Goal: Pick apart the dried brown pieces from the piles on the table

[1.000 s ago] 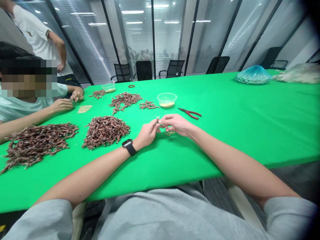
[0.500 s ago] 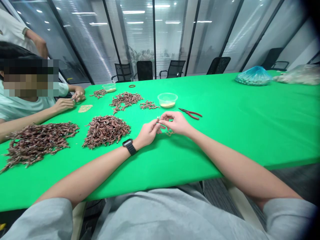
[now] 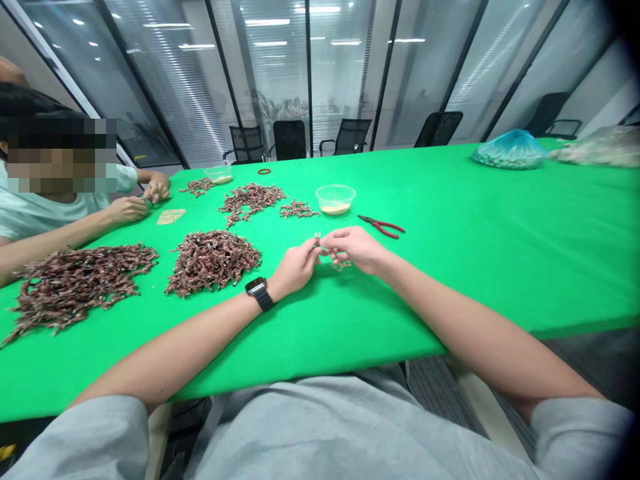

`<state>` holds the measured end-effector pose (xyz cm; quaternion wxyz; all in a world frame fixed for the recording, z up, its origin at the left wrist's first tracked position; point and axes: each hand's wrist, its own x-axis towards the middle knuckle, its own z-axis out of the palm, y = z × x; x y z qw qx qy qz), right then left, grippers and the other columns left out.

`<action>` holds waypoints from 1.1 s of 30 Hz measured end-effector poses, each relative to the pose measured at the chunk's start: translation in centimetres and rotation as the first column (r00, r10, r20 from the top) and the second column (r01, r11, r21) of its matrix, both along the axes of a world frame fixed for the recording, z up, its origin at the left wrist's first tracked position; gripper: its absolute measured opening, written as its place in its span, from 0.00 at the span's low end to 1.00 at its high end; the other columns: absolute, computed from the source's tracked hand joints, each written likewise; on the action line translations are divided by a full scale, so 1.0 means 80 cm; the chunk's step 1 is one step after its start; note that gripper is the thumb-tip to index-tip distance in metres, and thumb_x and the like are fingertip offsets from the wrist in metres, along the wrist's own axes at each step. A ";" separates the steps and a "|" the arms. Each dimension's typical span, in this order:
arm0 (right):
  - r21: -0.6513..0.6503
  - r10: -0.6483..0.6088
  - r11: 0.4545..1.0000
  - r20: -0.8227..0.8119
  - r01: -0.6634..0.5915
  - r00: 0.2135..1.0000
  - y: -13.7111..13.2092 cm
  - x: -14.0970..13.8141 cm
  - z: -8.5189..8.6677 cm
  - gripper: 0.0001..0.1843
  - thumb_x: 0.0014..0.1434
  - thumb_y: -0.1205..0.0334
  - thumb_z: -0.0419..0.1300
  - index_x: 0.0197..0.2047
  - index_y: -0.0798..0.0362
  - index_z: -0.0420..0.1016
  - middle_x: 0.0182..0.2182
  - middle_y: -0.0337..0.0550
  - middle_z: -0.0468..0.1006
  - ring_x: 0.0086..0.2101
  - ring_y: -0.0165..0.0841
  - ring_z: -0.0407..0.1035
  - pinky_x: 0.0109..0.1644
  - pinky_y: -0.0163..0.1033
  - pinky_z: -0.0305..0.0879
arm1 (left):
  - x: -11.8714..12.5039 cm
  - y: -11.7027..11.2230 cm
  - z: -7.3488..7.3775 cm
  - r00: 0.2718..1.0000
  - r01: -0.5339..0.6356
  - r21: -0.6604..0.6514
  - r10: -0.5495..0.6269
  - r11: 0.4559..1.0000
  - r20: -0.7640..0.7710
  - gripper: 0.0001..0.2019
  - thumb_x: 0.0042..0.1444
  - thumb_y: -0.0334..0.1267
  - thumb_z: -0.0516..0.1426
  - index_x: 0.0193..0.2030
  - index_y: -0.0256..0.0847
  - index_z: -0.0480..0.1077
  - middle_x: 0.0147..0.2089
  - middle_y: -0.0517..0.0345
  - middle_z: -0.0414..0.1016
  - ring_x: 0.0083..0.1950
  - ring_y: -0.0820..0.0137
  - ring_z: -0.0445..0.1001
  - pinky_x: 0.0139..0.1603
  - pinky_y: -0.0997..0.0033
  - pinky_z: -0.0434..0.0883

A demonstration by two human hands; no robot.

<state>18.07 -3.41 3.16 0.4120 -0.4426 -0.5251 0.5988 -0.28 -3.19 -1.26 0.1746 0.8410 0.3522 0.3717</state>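
Note:
Between the thumb and fingers of my left hand (image 3: pixel 296 265) is a small reddish-brown piece with pale tips (image 3: pixel 317 239), held upright. My right hand (image 3: pixel 356 248) is beside it with thumb and forefinger pinched together at the piece; whether something tiny is between them I cannot make out. Below the right fingers, a few small pale bits (image 3: pixel 342 265) lie on the green cloth. Just beyond my hands stands a clear plastic bowl (image 3: pixel 335 199) with yellowish grains in its bottom. To its right rest red-handled pliers (image 3: pixel 381 227), jaws pointing left.
Piles of similar brown pieces lie left of my hands, a near heap (image 3: pixel 214 262) and a larger one (image 3: pixel 85 283). A co-worker's hands (image 3: pixel 140 203) work at the far left. A blue bag (image 3: pixel 510 149) sits far right on the green table (image 3: pixel 475 253).
My right hand has shifted slightly right and its fingers have curled under. The left hand still holds the brown piece in nearly the same place.

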 end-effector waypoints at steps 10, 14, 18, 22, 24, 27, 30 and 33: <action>0.158 0.022 0.987 0.056 -0.031 0.998 0.004 0.004 -0.012 0.14 0.49 0.54 0.73 0.30 0.56 0.77 0.24 0.39 0.76 0.22 0.25 0.64 0.23 0.31 0.60 | 0.000 -0.001 0.003 0.998 0.023 -0.011 -0.022 1.000 0.056 0.13 0.70 0.41 0.49 0.47 0.36 0.70 0.35 0.53 0.81 0.34 0.71 0.78 0.39 0.74 0.71; 0.409 -0.056 0.913 0.140 -0.006 0.989 0.009 0.001 -0.015 0.14 0.48 0.54 0.71 0.32 0.55 0.77 0.26 0.41 0.78 0.25 0.29 0.68 0.28 0.35 0.65 | 0.002 -0.002 0.005 0.988 0.071 -0.104 -0.055 0.992 0.143 0.15 0.70 0.44 0.50 0.47 0.35 0.71 0.39 0.51 0.83 0.34 0.70 0.78 0.40 0.72 0.73; 0.632 -0.156 0.775 0.221 -0.019 0.963 0.013 0.002 -0.017 0.09 0.52 0.58 0.68 0.31 0.55 0.78 0.27 0.41 0.79 0.30 0.32 0.70 0.36 0.37 0.67 | 0.003 -0.001 0.003 0.974 0.132 -0.176 -0.095 0.975 0.206 0.17 0.70 0.47 0.50 0.50 0.34 0.71 0.42 0.48 0.83 0.34 0.70 0.79 0.40 0.71 0.74; 0.752 -0.241 0.649 0.348 -0.116 0.906 0.011 0.007 -0.018 0.06 0.57 0.61 0.63 0.33 0.54 0.80 0.31 0.42 0.81 0.32 0.32 0.71 0.37 0.36 0.65 | 0.002 -0.001 0.003 0.974 0.142 -0.163 -0.109 0.976 0.197 0.18 0.70 0.48 0.49 0.49 0.35 0.72 0.40 0.50 0.83 0.34 0.70 0.79 0.40 0.72 0.74; 0.764 -0.266 0.629 0.381 -0.140 0.886 0.009 0.007 -0.017 0.06 0.58 0.62 0.62 0.33 0.54 0.80 0.30 0.42 0.81 0.31 0.31 0.71 0.36 0.35 0.64 | 0.001 -0.001 0.002 0.980 0.133 -0.127 -0.111 0.983 0.167 0.18 0.70 0.49 0.49 0.48 0.35 0.72 0.38 0.51 0.83 0.34 0.70 0.79 0.40 0.73 0.73; 0.704 -0.252 0.701 0.388 -0.110 0.886 0.006 0.003 -0.015 0.06 0.57 0.62 0.63 0.31 0.55 0.79 0.27 0.41 0.80 0.28 0.31 0.70 0.34 0.35 0.64 | 0.001 -0.001 0.001 0.987 0.115 -0.090 -0.103 0.989 0.123 0.18 0.70 0.48 0.49 0.48 0.36 0.71 0.39 0.52 0.83 0.34 0.70 0.79 0.39 0.73 0.73; 0.540 -0.161 0.840 0.346 -0.056 0.924 0.007 0.000 -0.012 0.09 0.55 0.58 0.64 0.30 0.56 0.78 0.25 0.42 0.79 0.25 0.30 0.69 0.31 0.35 0.64 | 0.001 0.000 0.000 0.989 0.101 -0.100 -0.089 0.990 0.122 0.17 0.70 0.47 0.49 0.49 0.36 0.71 0.41 0.51 0.83 0.35 0.70 0.80 0.40 0.72 0.74; 0.393 -0.041 0.917 0.265 -0.069 0.963 0.009 0.003 -0.010 0.11 0.53 0.55 0.66 0.32 0.56 0.76 0.25 0.42 0.78 0.23 0.28 0.67 0.28 0.34 0.64 | 0.002 0.000 0.000 0.988 0.089 -0.125 -0.071 0.988 0.137 0.17 0.70 0.46 0.49 0.51 0.36 0.71 0.42 0.50 0.83 0.35 0.70 0.80 0.41 0.72 0.74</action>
